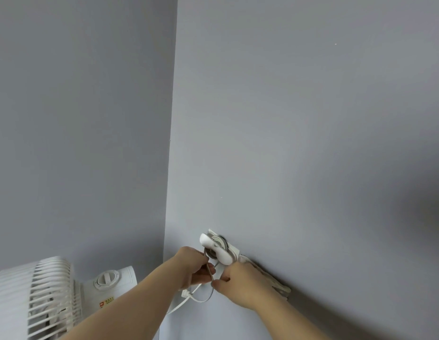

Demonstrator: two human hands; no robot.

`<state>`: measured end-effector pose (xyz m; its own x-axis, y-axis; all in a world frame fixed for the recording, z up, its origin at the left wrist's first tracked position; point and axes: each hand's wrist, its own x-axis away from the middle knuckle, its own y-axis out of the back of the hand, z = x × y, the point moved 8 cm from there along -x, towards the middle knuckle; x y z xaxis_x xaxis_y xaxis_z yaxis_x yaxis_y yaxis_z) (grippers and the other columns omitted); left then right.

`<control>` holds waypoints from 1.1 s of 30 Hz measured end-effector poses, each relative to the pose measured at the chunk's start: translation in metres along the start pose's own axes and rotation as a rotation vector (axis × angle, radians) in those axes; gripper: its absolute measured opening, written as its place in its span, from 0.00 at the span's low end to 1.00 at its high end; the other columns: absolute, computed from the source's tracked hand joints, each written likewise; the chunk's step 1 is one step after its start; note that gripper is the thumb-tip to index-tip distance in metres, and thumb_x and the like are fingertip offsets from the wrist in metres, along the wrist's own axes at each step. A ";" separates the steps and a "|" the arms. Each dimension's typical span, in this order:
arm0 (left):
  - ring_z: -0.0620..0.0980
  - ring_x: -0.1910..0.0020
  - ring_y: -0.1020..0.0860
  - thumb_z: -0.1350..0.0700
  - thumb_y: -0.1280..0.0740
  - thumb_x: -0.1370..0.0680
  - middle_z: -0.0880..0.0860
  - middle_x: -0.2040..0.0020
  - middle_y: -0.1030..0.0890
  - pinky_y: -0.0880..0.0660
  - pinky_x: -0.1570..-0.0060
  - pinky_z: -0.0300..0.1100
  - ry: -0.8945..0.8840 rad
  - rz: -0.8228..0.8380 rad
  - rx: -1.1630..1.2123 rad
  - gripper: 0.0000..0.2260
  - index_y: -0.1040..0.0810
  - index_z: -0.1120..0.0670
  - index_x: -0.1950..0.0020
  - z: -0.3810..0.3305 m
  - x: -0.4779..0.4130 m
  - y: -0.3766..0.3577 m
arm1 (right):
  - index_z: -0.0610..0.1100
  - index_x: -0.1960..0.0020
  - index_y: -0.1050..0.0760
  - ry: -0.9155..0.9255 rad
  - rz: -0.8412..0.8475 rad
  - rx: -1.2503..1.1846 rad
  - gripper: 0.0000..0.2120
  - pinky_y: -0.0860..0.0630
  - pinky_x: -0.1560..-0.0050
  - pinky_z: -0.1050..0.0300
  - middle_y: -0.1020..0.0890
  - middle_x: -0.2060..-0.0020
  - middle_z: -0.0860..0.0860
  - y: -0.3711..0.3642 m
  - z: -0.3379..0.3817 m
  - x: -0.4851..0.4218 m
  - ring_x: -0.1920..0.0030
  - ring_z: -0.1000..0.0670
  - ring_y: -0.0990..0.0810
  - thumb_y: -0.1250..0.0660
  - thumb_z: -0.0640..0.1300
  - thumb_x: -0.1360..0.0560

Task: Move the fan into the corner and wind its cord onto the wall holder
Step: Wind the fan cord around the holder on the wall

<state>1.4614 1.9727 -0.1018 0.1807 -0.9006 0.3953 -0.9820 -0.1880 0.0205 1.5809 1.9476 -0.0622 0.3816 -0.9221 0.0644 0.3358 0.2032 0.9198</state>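
2 bare arms show, uncovered along the whole stretch visible, from the bottom of the view up to the wrists. The left hand point(192, 265) and the right hand point(240, 287) are likewise bare, with smooth skin and slender fingers point(202, 278). The left forearm point(120, 310) shows for a longer stretch than the right forearm point(294, 325), and both are slim and smooth, tapering toward the wrist.
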 end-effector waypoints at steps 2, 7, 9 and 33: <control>0.51 0.69 0.23 0.67 0.43 0.20 0.59 0.67 0.24 0.23 0.79 0.37 0.022 -0.002 0.090 0.12 0.29 0.64 0.63 0.002 0.001 -0.003 | 0.49 0.73 0.42 -0.009 0.030 0.030 0.23 0.42 0.72 0.60 0.31 0.80 0.49 -0.004 0.000 -0.001 0.74 0.55 0.36 0.38 0.52 0.24; 0.47 0.84 0.26 0.67 0.40 0.21 0.56 0.80 0.23 0.27 0.85 0.34 0.065 -0.004 0.244 0.14 0.27 0.65 0.66 0.007 -0.001 -0.006 | 0.46 0.74 0.39 -0.009 0.002 0.062 0.21 0.41 0.72 0.60 0.34 0.75 0.51 -0.008 -0.006 -0.006 0.70 0.49 0.32 0.38 0.47 0.24; 0.47 0.84 0.25 0.67 0.41 0.21 0.56 0.83 0.24 0.27 0.85 0.34 0.058 -0.003 0.269 0.14 0.27 0.65 0.66 0.007 -0.002 -0.006 | 0.47 0.73 0.40 -0.024 -0.065 -0.043 0.20 0.40 0.72 0.61 0.34 0.75 0.52 -0.002 -0.007 -0.006 0.73 0.53 0.35 0.39 0.45 0.23; 0.51 0.49 0.27 0.62 0.42 0.23 0.51 0.42 0.33 0.28 0.51 0.41 -0.558 -0.235 -0.677 0.17 0.31 0.47 0.36 -0.038 0.014 -0.003 | 0.46 0.55 0.39 -0.087 -0.205 -0.016 0.08 0.36 0.58 0.61 0.20 0.43 0.45 0.014 -0.010 -0.002 0.43 0.44 0.21 0.43 0.45 0.19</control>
<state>1.4646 1.9755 -0.0619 0.2076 -0.9603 -0.1861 -0.7073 -0.2788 0.6496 1.5932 1.9558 -0.0533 0.2279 -0.9695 -0.0897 0.4126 0.0127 0.9108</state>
